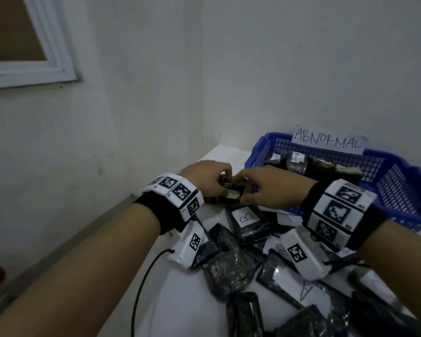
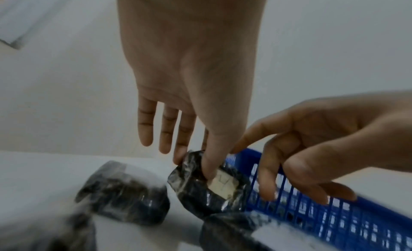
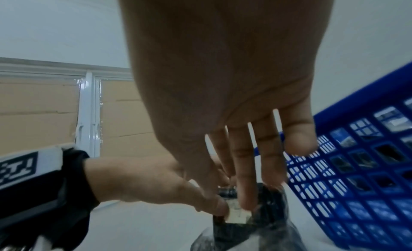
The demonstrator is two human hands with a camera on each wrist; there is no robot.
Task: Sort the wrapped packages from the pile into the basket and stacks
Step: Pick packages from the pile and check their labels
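A small black wrapped package (image 1: 231, 192) with a pale label is up near the table's far left corner, next to the blue basket (image 1: 260, 148). My left hand (image 1: 204, 177) pinches it, with the thumb (image 2: 209, 172) on the label and the fingers behind. My right hand (image 1: 265, 188) reaches in from the right. Its fingertips (image 3: 245, 202) touch the package (image 3: 267, 219), while its thumb stays apart, by the basket wall (image 2: 356, 219). The pile (image 1: 238, 263) of black packages lies under my wrists.
The basket carries a paper sign (image 1: 328, 141) reading ABNORMAL and holds several packages. Another black package (image 2: 125, 193) lies on the white table (image 1: 180, 300) left of the held one. Walls close the corner behind. A black cord (image 1: 144, 276) hangs off the left edge.
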